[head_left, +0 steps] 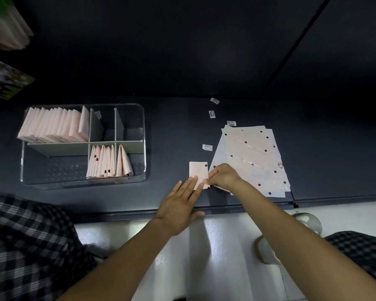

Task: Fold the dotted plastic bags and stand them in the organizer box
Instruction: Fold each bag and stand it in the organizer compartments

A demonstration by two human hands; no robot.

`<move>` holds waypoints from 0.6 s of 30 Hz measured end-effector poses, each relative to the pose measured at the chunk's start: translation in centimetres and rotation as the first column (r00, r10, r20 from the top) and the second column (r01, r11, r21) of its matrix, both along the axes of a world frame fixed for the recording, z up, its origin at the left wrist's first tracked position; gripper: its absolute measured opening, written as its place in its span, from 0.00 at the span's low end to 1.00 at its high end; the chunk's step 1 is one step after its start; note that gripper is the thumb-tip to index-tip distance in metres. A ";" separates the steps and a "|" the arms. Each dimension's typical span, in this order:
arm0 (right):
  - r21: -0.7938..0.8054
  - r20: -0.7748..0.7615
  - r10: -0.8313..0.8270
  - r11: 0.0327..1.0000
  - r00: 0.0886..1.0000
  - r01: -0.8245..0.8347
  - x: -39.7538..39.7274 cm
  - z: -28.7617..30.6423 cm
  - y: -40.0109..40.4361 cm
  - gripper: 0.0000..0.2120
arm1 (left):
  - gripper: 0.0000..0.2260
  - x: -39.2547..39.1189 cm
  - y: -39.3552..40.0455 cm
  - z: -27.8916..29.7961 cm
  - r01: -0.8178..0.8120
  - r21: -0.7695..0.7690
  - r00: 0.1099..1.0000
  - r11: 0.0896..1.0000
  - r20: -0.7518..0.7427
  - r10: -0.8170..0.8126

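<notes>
Left of the flat bag stack [254, 157], the half-folded bag [197, 171] runs lengthwise away from the person — left hand [178, 210] spread flat on its near edge, right hand [223, 177] pinching its corner — organizer box [139, 109] farther left.

A packing station: loose barcode labels [207, 147] on a dark counter [172, 131].
</notes>
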State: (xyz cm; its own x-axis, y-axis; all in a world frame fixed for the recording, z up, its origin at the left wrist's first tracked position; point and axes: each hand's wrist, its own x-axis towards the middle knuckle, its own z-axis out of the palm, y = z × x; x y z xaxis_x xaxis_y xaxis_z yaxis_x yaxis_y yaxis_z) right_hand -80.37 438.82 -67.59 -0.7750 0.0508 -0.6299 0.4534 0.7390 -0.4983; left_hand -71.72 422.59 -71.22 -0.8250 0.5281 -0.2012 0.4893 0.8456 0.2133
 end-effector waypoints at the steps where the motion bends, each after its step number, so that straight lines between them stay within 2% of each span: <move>1: -0.008 -0.017 -0.006 1.000 1.000 0.006 0.2 0.1 0.0 0.08 | 0.34 -0.1 -0.2 -0.1 0.027 -0.014 1.000 1.000 -0.002 -0.027; 2: 0.013 -0.071 -0.018 1.000 0.997 0.019 0.4 0.1 0.1 0.08 | 0.34 -0.1 -0.4 -0.2 0.052 -0.028 0.999 0.998 -0.006 -0.052; 4: 0.069 -0.279 -0.085 0.992 0.957 0.108 0.8 0.2 -0.2 0.08 | 0.35 -0.2 -0.5 -0.5 0.078 -0.037 0.997 0.996 -0.015 -0.079; 5: 0.021 -0.371 -0.133 0.988 0.919 0.151 1.0 0.3 -0.5 0.05 | 0.35 -0.2 -0.5 -0.6 0.078 -0.031 0.997 0.997 -0.015 -0.078; 6: -0.088 -0.394 -0.177 0.984 0.902 0.155 1.2 0.3 -0.8 0.03 | 0.35 -0.2 -0.5 -0.7 0.073 -0.022 0.997 0.997 -0.014 -0.073; 8: -0.336 -0.258 -0.180 0.938 0.949 0.087 1.3 0.3 -1.9 0.06 | 0.35 -0.2 -0.5 -0.8 0.066 -0.001 0.998 0.998 -0.007 -0.066; 10: -0.454 -0.132 -0.110 0.890 0.985 0.038 1.1 0.2 -2.8 0.09 | 0.36 -0.2 -0.6 -0.9 0.063 0.016 0.998 0.998 0.002 -0.063; 12: -0.406 -0.205 -0.115 0.913 0.972 0.023 0.1 -0.1 -3.1 0.11 | 0.36 -0.3 -0.6 -1.0 0.061 0.029 0.998 0.998 0.000 -0.061; 14: -0.275 -0.331 -0.094 0.962 0.939 0.000 -1.1 -0.3 -2.7 0.13 | 0.36 -0.3 -0.6 -1.0 0.060 0.048 0.998 0.997 -0.006 -0.060; 16: -0.083 -0.411 0.086 0.988 0.907 -0.132 -2.1 -0.2 -2.0 0.14 | 0.35 -0.3 -0.7 -1.0 0.047 0.087 0.999 0.995 0.000 -0.048; 18: 0.107 -0.383 0.288 0.958 0.878 -0.268 -2.7 -0.4 -1.5 0.12 | 0.33 -0.4 -0.6 -0.9 0.008 0.159 0.999 0.987 0.032 -0.014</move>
State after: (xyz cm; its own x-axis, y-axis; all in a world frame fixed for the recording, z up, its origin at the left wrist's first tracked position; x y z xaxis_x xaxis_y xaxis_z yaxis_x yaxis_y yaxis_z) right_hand -83.07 437.28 -68.01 -0.9443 -0.1802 -0.2754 0.0019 0.8338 -0.5520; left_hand -72.11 422.00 -72.09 -0.8132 0.5647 -0.1408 0.4890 0.7941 0.3609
